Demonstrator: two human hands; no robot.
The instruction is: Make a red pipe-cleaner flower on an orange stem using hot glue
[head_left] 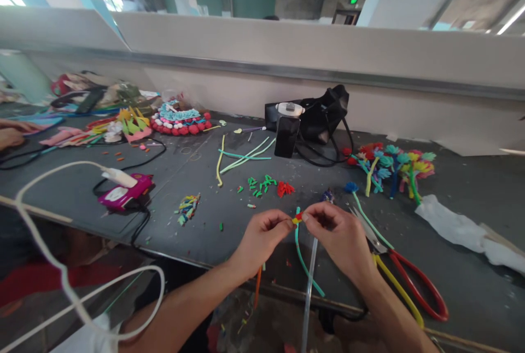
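My left hand and my right hand meet over the near edge of the dark table. Both pinch a small red and yellow piece at the top of a teal pipe cleaner that hangs down past the table edge. A clear thin rod hangs beside it, and an orange pipe cleaner drops below my left hand. Red and yellow handled scissors lie just right of my right hand.
Green bits and a red bit lie ahead. Finished pipe-cleaner flowers sit at right, a phone against a black bag behind, a pink glue gun with cord at left. Another person's hand is far left.
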